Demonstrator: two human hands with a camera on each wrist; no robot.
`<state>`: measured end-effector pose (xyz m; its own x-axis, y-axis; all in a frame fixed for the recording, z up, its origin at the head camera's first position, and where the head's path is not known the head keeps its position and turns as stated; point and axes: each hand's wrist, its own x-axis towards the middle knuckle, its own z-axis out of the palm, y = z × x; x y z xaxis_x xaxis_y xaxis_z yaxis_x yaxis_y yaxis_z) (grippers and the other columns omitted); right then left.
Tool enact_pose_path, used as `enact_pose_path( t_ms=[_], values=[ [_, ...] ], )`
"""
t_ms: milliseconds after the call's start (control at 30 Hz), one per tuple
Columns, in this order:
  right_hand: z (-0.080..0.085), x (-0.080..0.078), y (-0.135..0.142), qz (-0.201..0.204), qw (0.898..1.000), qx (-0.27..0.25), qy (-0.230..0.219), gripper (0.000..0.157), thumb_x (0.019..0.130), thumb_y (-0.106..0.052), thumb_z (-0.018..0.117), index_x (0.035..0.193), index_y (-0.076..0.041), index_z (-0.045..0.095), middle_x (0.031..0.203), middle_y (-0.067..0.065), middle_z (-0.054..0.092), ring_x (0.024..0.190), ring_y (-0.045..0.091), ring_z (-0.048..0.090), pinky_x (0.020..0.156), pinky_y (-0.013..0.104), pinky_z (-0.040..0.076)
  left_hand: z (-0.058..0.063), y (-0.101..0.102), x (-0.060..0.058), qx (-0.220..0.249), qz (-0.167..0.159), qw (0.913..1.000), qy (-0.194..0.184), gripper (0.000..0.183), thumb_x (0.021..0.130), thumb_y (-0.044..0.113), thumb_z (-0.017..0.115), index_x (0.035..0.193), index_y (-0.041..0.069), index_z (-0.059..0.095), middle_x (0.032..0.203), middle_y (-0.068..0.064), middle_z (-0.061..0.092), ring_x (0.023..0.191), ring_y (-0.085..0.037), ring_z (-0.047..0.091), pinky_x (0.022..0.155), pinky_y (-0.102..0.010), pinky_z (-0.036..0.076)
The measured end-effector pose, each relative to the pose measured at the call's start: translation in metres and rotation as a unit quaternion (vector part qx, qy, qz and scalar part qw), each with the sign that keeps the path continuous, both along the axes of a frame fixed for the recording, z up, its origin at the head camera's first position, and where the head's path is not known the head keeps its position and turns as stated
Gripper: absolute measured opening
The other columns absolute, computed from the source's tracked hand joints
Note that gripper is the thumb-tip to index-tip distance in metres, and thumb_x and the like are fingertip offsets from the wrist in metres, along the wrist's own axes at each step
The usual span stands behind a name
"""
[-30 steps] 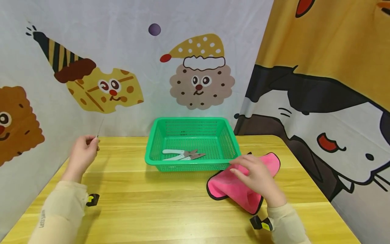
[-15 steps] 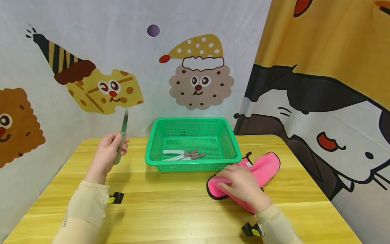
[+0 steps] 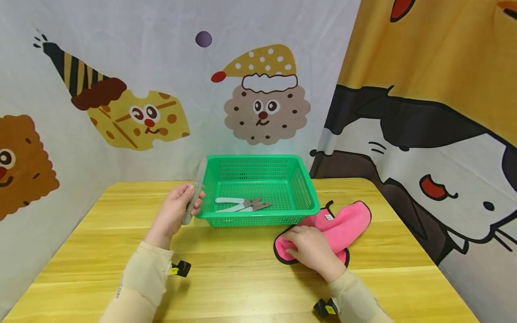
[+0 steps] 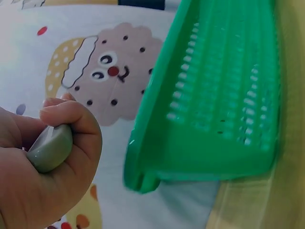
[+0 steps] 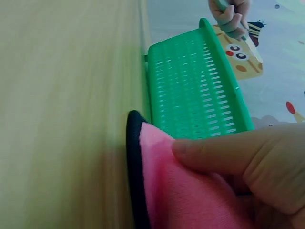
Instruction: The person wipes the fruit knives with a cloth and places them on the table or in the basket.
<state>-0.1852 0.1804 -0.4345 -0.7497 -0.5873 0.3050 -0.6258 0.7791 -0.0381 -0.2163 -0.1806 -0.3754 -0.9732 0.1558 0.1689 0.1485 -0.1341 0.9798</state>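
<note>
My left hand [image 3: 173, 208] grips a knife [image 3: 191, 205] by its grey-green handle, blade pointing up, beside the left end of a green basket [image 3: 258, 215]. In the left wrist view the butt of the knife handle [image 4: 51, 150] shows inside the curled fingers. Several knives [image 3: 230, 201] with pale handles lie in the basket. Over a pink cloth [image 3: 349, 226] with black edging, my right hand [image 3: 313, 251] pinches the left part. From the right wrist, its thumb [image 5: 205, 153] lies on top of the cloth; the other fingers are mostly hidden.
The basket stands toward the back of a wooden table [image 3: 238, 278]. Behind it hangs a white curtain [image 3: 169, 49] with cartoon prints, and a yellow printed curtain [image 3: 436, 54] is at the right. The cloth lies close to the basket's front right corner.
My left hand has moved right with the knife, from the table's left side to the basket. The right hand has come down and left from the basket corner onto the cloth, taking hold of it.
</note>
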Motion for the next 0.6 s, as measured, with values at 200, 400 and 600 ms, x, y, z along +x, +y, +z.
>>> enact_pose_path(
  t_ms=[200, 400, 600],
  values=[
    [0.003, -0.005, 0.006, -0.009, 0.999, -0.037, -0.006, 0.015, 0.078, -0.014, 0.084, 0.091, -0.017, 0.077, 0.085, -0.005, 0.068, 0.079, 0.015, 0.064, 0.068, 0.033, 0.054, -0.004, 0.015, 0.0, 0.014, -0.025, 0.9994, -0.021, 0.038, 0.11, 0.023, 0.034, 0.116, -0.011, 0.048, 0.089, -0.007, 0.054, 0.065, -0.01, 0.045, 0.056, -0.021, 0.042],
    [0.012, -0.01, 0.022, -0.022, 0.992, -0.124, 0.004, 0.015, 0.08, -0.014, 0.083, 0.092, -0.019, 0.076, 0.086, -0.009, 0.066, 0.08, 0.01, 0.063, 0.069, 0.031, 0.054, -0.005, 0.027, 0.002, 0.026, -0.044, 0.9985, -0.017, 0.035, 0.11, 0.022, 0.034, 0.114, -0.008, 0.05, 0.088, -0.005, 0.056, 0.064, -0.01, 0.046, 0.055, -0.02, 0.043],
    [0.023, -0.016, 0.029, -0.001, 0.966, -0.246, 0.075, 0.015, 0.083, -0.008, 0.08, 0.095, -0.015, 0.074, 0.09, -0.006, 0.065, 0.073, 0.007, 0.053, 0.061, 0.024, 0.046, -0.002, 0.04, 0.005, 0.042, -0.068, 0.9968, -0.01, 0.033, 0.11, 0.019, 0.033, 0.114, -0.008, 0.05, 0.087, -0.005, 0.056, 0.063, -0.01, 0.046, 0.054, -0.02, 0.043]
  ],
)
